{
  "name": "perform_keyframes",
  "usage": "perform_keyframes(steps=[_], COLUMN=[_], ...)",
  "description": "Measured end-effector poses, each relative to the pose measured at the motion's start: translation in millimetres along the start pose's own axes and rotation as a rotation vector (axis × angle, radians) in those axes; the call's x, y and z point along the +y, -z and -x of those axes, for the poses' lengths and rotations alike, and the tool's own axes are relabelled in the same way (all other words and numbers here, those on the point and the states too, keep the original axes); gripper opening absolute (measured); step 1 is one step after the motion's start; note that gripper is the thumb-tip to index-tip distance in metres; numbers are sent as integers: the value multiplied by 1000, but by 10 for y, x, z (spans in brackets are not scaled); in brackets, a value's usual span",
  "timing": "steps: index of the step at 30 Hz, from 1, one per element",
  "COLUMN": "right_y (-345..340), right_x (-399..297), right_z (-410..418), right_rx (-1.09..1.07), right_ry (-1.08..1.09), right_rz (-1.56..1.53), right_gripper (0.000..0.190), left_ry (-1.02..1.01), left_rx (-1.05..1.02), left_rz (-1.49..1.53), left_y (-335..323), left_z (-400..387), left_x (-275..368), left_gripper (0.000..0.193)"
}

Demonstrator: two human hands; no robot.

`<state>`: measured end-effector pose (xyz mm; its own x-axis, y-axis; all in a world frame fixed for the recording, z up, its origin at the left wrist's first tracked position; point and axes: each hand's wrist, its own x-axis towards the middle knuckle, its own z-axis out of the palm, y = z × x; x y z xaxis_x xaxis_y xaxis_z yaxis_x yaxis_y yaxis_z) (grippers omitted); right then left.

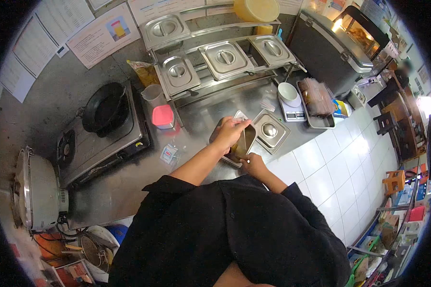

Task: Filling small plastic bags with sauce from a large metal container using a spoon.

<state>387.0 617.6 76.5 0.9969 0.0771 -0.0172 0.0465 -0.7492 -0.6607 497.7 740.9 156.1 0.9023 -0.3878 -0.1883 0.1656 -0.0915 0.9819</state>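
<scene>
A deep rectangular stainless steel food pan [250, 138] sits at the counter's near edge, tilted in view. My left hand [227, 135] is over it, thumb and fingers pinched on what looks like a small clear plastic bag [238, 119]. Most of that bag is hidden by the fingers. At the pan's near end my right hand [255, 165] grips a thin utensil handle [249, 161] with a pale tip; its other end reaches down into the pan. Something yellowish-brown shows dimly inside. Right beside the pan lies a steel lid [270, 130] with a round knob.
Left stands a portable gas stove [89, 158] bearing a black wok [106, 107]. A pink-lidded container [163, 116] and a labelled plastic packet [168, 154] are nearer. Lidded steel pans [225, 59] fill a rack behind. Right are a kitchen scale [293, 112] with a white bowl [287, 92] and a tray [321, 123] of bagged food.
</scene>
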Motion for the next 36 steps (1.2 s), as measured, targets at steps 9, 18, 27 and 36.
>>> perform_keyframes(steps=[9, 18, 27, 36], right_y=[13, 376, 650, 1034], right_x=[-79, -159, -384, -986], right_z=[-53, -23, -220, -391], right_rx=[-51, 7, -18, 145], right_ry=[-273, -220, -211, 87], right_rz=[-408, -353, -293, -153], right_gripper=[26, 24, 22, 17], left_ry=[47, 342, 193, -644], left_rx=[-60, 27, 265, 361], left_rz=[65, 712, 608, -683], left_y=[99, 902, 1039, 894], left_z=[-213, -50, 342, 422], left_x=[-164, -70, -550, -420], left_gripper=[48, 37, 47, 71])
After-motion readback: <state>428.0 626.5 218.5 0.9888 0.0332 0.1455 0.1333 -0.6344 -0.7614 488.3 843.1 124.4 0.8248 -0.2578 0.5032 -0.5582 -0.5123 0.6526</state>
